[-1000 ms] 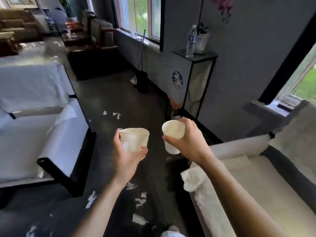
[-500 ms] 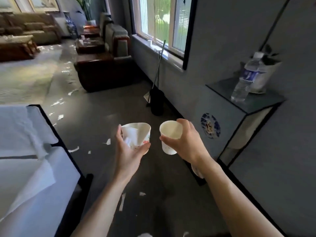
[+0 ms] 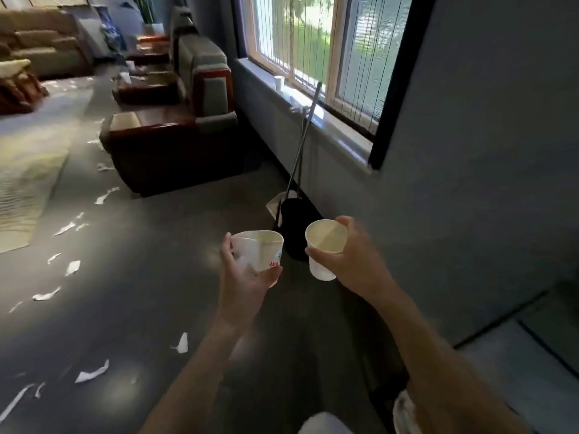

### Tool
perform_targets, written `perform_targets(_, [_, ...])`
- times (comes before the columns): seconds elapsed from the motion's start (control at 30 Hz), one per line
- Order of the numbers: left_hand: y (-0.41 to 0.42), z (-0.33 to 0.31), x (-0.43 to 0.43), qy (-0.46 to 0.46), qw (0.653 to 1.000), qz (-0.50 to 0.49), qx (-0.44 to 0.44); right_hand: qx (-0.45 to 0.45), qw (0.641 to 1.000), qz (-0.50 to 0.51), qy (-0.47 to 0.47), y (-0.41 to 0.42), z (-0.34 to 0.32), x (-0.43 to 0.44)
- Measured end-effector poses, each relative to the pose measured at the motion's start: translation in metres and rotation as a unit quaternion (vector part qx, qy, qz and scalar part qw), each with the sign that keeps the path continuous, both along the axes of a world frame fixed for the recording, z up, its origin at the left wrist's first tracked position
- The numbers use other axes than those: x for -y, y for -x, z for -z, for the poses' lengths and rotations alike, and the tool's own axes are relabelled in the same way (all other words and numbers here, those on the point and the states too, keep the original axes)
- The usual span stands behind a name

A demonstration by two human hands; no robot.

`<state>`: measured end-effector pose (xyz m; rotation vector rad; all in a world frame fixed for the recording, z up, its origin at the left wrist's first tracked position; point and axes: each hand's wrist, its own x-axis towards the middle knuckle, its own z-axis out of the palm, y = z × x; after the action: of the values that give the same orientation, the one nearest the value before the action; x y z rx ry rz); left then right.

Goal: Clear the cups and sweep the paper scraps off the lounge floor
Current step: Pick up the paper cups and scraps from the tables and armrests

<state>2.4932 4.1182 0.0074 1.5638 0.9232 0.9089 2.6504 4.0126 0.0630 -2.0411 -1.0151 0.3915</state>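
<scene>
My left hand grips a crumpled white paper cup with a red print, held upright in front of me. My right hand grips a plain white paper cup, its mouth tilted towards me. Both cups are side by side, a little apart, above the dark floor. White paper scraps lie scattered over the floor at the left and near my feet. Another small white cup stands on the window sill.
A black dustpan and a long-handled broom lean against the wall under the window, just beyond the cups. Dark armchairs stand ahead at the left. A pale rug lies at the far left.
I have walked forward along the wall with both cups held; the side table with the bottle has passed out of view and the dustpan and armchairs are much nearer.
</scene>
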Motion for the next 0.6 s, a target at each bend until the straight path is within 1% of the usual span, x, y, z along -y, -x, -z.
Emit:
perform_targets(0.1, [-0.065,0.015,-0.088,0.029,0.999,0.024,-0.001,-0.003,1.000,0.021,0.000,-0.067,0.019,-0.083])
perform_targets(0.2, [-0.139,0.040,-0.187,0.031,0.999,0.023,-0.015,0.006,0.999,0.036,0.007,-0.144,0.049,-0.180])
perform_targets(0.27, [-0.193,0.061,-0.250,0.021,0.999,0.017,-0.035,-0.007,0.999,0.047,0.015,-0.197,0.070,-0.244])
perform_targets(0.37, [-0.271,0.088,-0.330,0.037,0.997,0.031,-0.056,-0.036,0.996,0.073,0.035,-0.267,0.097,-0.329])
perform_targets(0.5, [-0.350,0.135,-0.418,0.050,0.989,0.070,-0.119,-0.089,0.987,0.107,0.080,-0.335,0.147,-0.410])
perform_targets(0.6, [-0.392,0.174,-0.465,0.084,0.975,0.111,-0.174,-0.135,0.976,0.129,0.111,-0.362,0.193,-0.444])
